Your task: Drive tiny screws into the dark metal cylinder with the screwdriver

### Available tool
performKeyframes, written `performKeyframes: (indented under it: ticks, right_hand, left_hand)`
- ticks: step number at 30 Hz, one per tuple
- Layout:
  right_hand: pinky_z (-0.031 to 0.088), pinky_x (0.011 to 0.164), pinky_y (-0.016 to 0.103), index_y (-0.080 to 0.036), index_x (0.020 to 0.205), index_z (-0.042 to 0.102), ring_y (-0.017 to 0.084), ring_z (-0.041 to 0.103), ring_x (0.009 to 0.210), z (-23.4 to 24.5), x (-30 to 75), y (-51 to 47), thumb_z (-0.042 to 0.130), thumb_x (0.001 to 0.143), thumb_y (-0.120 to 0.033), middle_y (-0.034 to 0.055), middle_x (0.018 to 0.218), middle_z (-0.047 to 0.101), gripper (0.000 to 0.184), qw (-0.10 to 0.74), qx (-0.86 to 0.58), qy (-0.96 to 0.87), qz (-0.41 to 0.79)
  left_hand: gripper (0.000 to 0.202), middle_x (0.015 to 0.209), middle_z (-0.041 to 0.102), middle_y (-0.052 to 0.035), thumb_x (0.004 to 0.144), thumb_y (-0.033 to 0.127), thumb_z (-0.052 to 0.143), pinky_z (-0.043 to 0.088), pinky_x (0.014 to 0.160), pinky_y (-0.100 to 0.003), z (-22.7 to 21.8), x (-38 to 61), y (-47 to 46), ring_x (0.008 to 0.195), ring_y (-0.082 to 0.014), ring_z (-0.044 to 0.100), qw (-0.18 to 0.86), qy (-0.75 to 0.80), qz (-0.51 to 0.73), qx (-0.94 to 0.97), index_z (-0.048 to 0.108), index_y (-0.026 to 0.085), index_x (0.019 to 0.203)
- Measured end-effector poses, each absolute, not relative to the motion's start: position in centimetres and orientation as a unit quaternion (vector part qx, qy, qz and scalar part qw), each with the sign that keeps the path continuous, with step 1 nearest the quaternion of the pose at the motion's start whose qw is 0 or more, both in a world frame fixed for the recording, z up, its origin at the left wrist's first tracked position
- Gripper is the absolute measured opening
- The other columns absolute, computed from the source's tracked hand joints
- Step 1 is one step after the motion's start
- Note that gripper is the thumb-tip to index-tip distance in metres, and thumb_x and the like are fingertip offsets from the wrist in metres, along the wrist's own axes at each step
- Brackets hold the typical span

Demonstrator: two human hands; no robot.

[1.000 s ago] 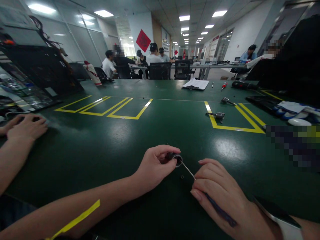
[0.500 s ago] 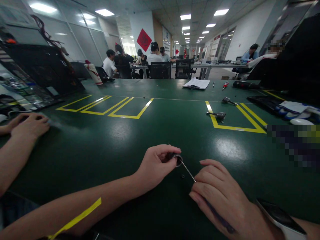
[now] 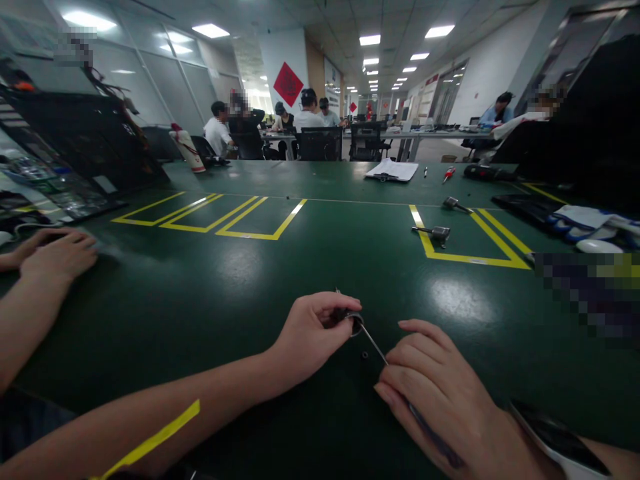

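My left hand (image 3: 313, 333) is closed around a small dark metal cylinder (image 3: 356, 325), its hollow round end turned toward my right hand. Most of the cylinder is hidden by my fingers. In my right hand (image 3: 440, 387) is a screwdriver (image 3: 374, 343) with a thin shaft and a dark handle mostly covered by the palm. The shaft runs into the cylinder's open end, so its tip is out of sight. Just below, a tiny black ring-shaped piece (image 3: 365, 355) lies on the green table (image 3: 240, 307).
Two grey metal parts with rods (image 3: 438, 233) lie near the yellow tape (image 3: 475, 261) at right. Farther back are a clipboard with papers (image 3: 393, 170), a pen and a red tool (image 3: 449, 175). A co-worker's hands (image 3: 57, 253) rest at the left; gloves (image 3: 590, 220) lie far right.
Both hands keep almost the same pose. My right hand and the screwdriver have shifted very slightly left, and the view has tilted a little.
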State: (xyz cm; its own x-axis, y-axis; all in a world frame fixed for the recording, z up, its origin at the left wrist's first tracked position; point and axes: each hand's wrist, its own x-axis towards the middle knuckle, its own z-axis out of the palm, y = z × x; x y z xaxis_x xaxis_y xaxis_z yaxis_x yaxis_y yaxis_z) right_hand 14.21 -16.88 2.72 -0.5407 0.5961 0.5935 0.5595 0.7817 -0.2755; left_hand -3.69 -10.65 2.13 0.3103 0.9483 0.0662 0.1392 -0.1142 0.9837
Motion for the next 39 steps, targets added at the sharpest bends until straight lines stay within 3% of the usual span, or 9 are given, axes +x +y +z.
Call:
performKeyframes:
  ticks: [14, 17, 19, 21, 23, 25, 28, 39]
  right_hand:
    - [0.044, 0.089, 0.04, -0.017, 0.082, 0.059, 0.015, 0.059, 0.07, 2.5, 14.3, -16.9, 0.048, 0.082, -0.009, 0.002, 0.072, 0.062, 0.013, 0.346, -0.329, -0.877, 0.052]
    - [0.041, 0.095, 0.041, -0.017, 0.094, 0.058, 0.017, 0.061, 0.082, 2.2, 14.9, -17.1, 0.05, 0.082, -0.014, 0.004, 0.084, 0.065, 0.015, 0.394, -0.334, -0.849, 0.111]
    - [0.04, 0.097, 0.04, -0.018, 0.103, 0.057, 0.019, 0.059, 0.095, 2.0, 15.4, -16.9, 0.048, 0.085, -0.019, 0.0057, 0.096, 0.065, 0.021, 0.428, -0.361, -0.813, 0.16]
    - [0.044, 0.092, 0.036, -0.02, 0.097, 0.061, 0.019, 0.059, 0.097, 1.8, 15.8, -16.4, 0.045, 0.088, -0.025, 0.0048, 0.095, 0.066, 0.019, 0.437, -0.4, -0.769, 0.241]
    - [0.049, 0.081, 0.032, -0.02, 0.078, 0.063, 0.017, 0.062, 0.082, 1.5, 16.1, -15.6, 0.044, 0.089, -0.031, 0.0025, 0.077, 0.067, 0.025, 0.422, -0.426, -0.719, 0.351]
    - [0.05, 0.072, 0.03, -0.018, 0.067, 0.061, 0.015, 0.06, 0.066, 1.2, 16.1, -14.8, 0.046, 0.088, -0.037, 0.0007, 0.061, 0.063, 0.032, 0.415, -0.437, -0.666, 0.439]
    - [0.049, 0.064, 0.028, -0.017, 0.064, 0.059, 0.013, 0.056, 0.057, 1.0, 16.0, -14.1, 0.051, 0.085, -0.043, -0.0005, 0.055, 0.059, 0.034, 0.421, -0.449, -0.61, 0.499]
    - [0.042, 0.055, 0.025, -0.017, 0.057, 0.056, 0.012, 0.054, 0.054, 2.3, 15.7, -14.6, 0.042, 0.088, -0.038, 0.0004, 0.055, 0.057, 0.041, 0.322, -0.492, -0.693, 0.417]
  left_hand:
    - [0.019, 0.084, 0.069, -0.005, 0.068, 0.014, 0.061, 0.054, 0.073, -0.031, 2.3, -3.7, -10.6, 0.077, -0.0171, 0.065, 0.521, 0.44, 0.385, 0.622, 0.067, 0.014, 0.086]
    - [0.023, 0.086, 0.069, -0.0047, 0.068, 0.012, 0.061, 0.053, 0.078, -0.033, 2.3, -3.9, -10.3, 0.081, -0.0169, 0.065, 0.537, 0.438, 0.382, 0.612, 0.064, 0.014, 0.09]
    - [0.031, 0.097, 0.068, -0.006, 0.066, 0.009, 0.064, 0.05, 0.084, -0.034, 2.5, -4.2, -9.8, 0.089, -0.0177, 0.063, 0.549, 0.437, 0.395, 0.593, 0.06, 0.014, 0.096]
    - [0.038, 0.108, 0.064, -0.0077, 0.064, 0.006, 0.066, 0.048, 0.089, -0.035, 2.9, -4.5, -9.4, 0.096, -0.0181, 0.061, 0.56, 0.442, 0.408, 0.569, 0.056, 0.014, 0.1]
    - [0.041, 0.113, 0.062, -0.0084, 0.065, 0.006, 0.067, 0.048, 0.09, -0.035, 3.3, -4.6, -9.1, 0.099, -0.018, 0.061, 0.575, 0.445, 0.418, 0.544, 0.053, 0.015, 0.102]
    - [0.043, 0.114, 0.061, -0.0087, 0.066, 0.007, 0.068, 0.049, 0.087, -0.034, 3.7, -4.7, -9.0, 0.098, -0.0187, 0.061, 0.59, 0.443, 0.429, 0.521, 0.05, 0.015, 0.104]
    - [0.039, 0.11, 0.062, -0.0086, 0.07, 0.014, 0.069, 0.052, 0.08, -0.033, 4.0, -4.6, -9.2, 0.096, -0.0202, 0.062, 0.609, 0.424, 0.438, 0.507, 0.049, 0.015, 0.103]
    - [0.029, 0.114, 0.06, -0.007, 0.07, 0.015, 0.069, 0.052, 0.083, -0.036, 3.6, -4.6, -9.4, 0.102, -0.0223, 0.059, 0.657, 0.387, 0.45, 0.465, 0.055, 0.015, 0.096]
